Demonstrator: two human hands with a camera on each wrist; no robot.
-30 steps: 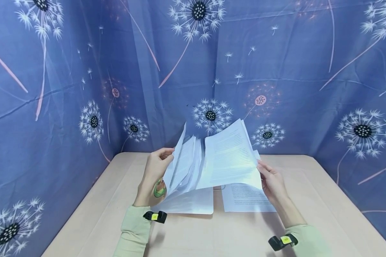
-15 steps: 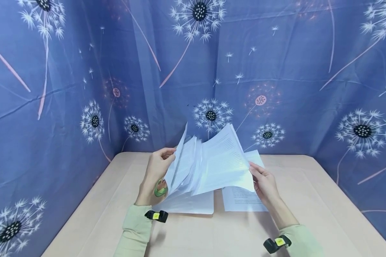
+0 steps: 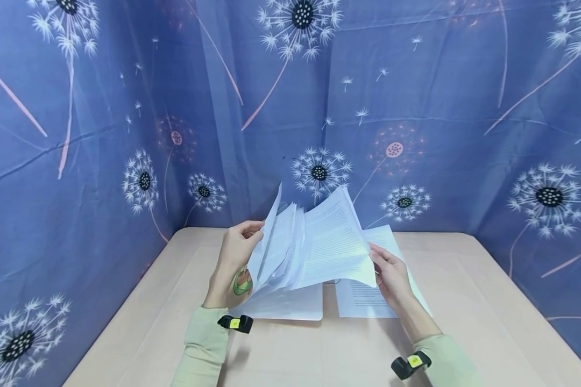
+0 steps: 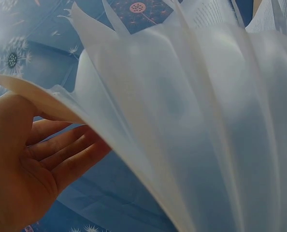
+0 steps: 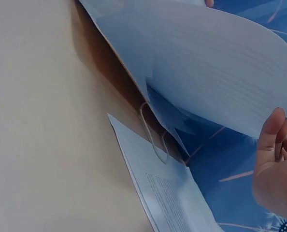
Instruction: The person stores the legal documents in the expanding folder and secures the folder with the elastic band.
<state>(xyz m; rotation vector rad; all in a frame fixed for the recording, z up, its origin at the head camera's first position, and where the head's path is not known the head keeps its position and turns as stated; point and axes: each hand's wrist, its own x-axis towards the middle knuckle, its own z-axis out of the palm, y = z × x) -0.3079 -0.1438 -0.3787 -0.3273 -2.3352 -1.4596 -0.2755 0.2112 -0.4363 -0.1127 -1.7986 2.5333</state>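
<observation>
Surface (image 3: 281, 355), pale beige, corners rounded at its far side; curtain (image 3: 252, 80), blue, printed with white and pink dandelions, hanging behind and at the sides; folder-like bundle (image 3: 290, 306), splayed open near the middle of the surface, its lower part lying flat; contents, a fan of white leaves, upright or tilted, some translucent in the left wrist view, with printed sheets (image 3: 331, 236) curving over to the right; cover edge (image 4: 51, 101) at left, raised, pinched between thumb and fingers of the left hand (image 3: 237, 247); right hand (image 3: 392, 271), pinching the printed sheets at their right edge; paper (image 3: 363, 301), printed, flat on the surface beneath them, partly hidden; loop (image 5: 147, 131), thin and pale, between bundle and paper; wristbands (image 3: 235, 323), two, black, yellow-labelled, over pale green sleeves (image 3: 203, 344).
</observation>
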